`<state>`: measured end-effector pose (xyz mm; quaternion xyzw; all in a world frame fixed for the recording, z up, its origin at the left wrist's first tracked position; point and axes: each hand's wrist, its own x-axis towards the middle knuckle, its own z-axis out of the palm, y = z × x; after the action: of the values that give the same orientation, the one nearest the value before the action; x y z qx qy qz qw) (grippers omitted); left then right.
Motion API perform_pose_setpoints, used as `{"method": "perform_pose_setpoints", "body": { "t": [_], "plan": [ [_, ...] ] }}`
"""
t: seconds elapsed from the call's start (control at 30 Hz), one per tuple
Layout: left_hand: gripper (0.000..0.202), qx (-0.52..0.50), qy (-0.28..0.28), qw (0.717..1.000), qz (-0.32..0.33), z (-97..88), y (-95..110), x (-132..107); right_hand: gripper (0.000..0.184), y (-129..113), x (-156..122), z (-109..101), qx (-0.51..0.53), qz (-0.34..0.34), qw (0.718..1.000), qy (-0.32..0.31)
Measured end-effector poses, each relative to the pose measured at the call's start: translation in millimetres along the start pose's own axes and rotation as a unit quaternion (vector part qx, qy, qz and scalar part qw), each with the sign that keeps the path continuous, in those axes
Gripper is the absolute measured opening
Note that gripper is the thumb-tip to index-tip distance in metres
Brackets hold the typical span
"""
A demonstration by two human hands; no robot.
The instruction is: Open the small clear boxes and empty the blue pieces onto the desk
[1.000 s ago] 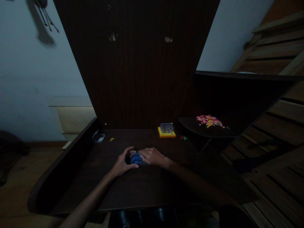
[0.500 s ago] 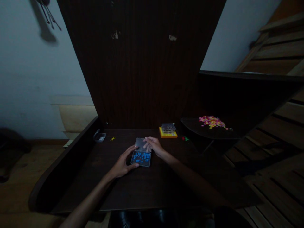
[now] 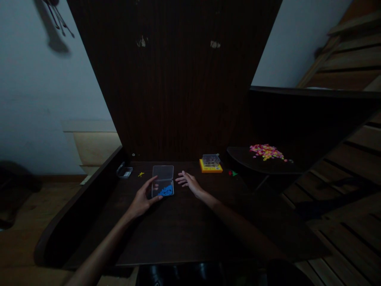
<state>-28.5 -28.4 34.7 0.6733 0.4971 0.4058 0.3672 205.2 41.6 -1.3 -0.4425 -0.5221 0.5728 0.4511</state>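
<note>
My left hand (image 3: 142, 200) grips a clear plastic box (image 3: 155, 190) by its left side, thumb along the near edge and fingers at the far left. The box's lid (image 3: 163, 172) is hinged back, away from me. Small blue pieces (image 3: 166, 191) are heaped toward the box's right near corner; their kind is too small to make out. Just right of the box, my right hand (image 3: 190, 184) is held with its fingers stretched out, apart from it and holding nothing.
A small open clear case (image 3: 125, 172) and some yellow bits (image 3: 141, 174) lie on the left. Toward the back right, a clear box (image 3: 211, 160) rests on a yellow box (image 3: 210, 169). Red and green bits (image 3: 233, 173) lie beside a raised shelf holding pink and yellow pieces (image 3: 266, 151).
My left hand has moved the box to the left, and the blue pieces have slid together toward its right side. My right hand has come off the lid.
</note>
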Motion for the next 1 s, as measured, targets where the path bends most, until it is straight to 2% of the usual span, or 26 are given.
{"method": "perform_pose_setpoints", "body": {
  "t": [0.13, 0.2, 0.3, 0.37, 0.47, 0.6, 0.8, 1.0],
  "plan": [
    [0.075, 0.107, 0.071, 0.99, 0.052, -32.2, -15, 9, 0.052, 20, -2, -5, -0.05, -0.063, 0.997, -0.018],
    [0.071, 0.181, 0.125, 0.971, 0.09, -50.4, -21, 14, 0.048, 24, -6, -4, -0.05, -0.075, 0.996, -0.024],
    [0.068, 0.271, 0.173, 0.937, 0.134, -76.3, -28, 21, 0.044, 24, -10, -3, -0.052, -0.087, 0.994, -0.03],
    [0.065, 0.318, 0.181, 0.919, 0.147, -90.6, -31, 24, 0.043, 24, -12, -3, -0.057, -0.097, 0.993, -0.031],
    [0.06, 0.364, 0.164, 0.905, 0.147, -104.7, -38, 28, 0.043, 23, -12, -4, -0.067, -0.108, 0.991, -0.034],
    [0.055, 0.395, 0.147, 0.895, 0.145, -108.3, -44, 31, 0.044, 24, -12, -4, -0.071, -0.109, 0.991, -0.036],
    [0.051, 0.411, 0.121, 0.889, 0.162, -99.1, -48, 35, 0.042, 23, -13, -4, -0.067, -0.107, 0.991, -0.036],
    [0.05, 0.386, 0.095, 0.901, 0.175, -94.7, -57, 42, 0.043, 23, -14, -4, -0.073, -0.114, 0.99, -0.031]
  ]
}}
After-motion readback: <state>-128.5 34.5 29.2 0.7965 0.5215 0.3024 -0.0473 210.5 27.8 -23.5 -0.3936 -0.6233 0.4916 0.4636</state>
